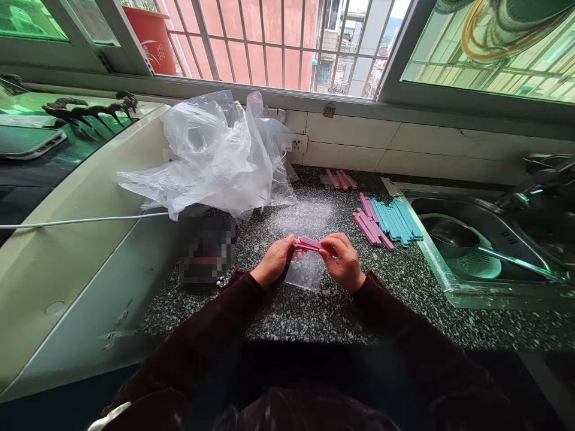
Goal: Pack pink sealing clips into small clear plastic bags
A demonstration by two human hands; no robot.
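Note:
My left hand (pixel 275 261) and my right hand (pixel 345 261) meet over the speckled granite counter (pixel 404 281). Between them they pinch a pink sealing clip (pixel 308 243) at its two ends. A small clear plastic bag (pixel 306 270) hangs from the clip down to the counter. Both hands have their fingers closed on the clip. To the right lies a row of pink clips (pixel 371 225) and blue clips (pixel 397 221). A few more pink clips (pixel 341 179) lie near the wall.
A big crumpled clear plastic bag (pixel 215 155) sits at the back left. A blurred dark object (pixel 207 250) lies left of my hands. A steel sink (pixel 489 245) with a bowl and strainer is at the right. A wall socket (pixel 294 143) is behind.

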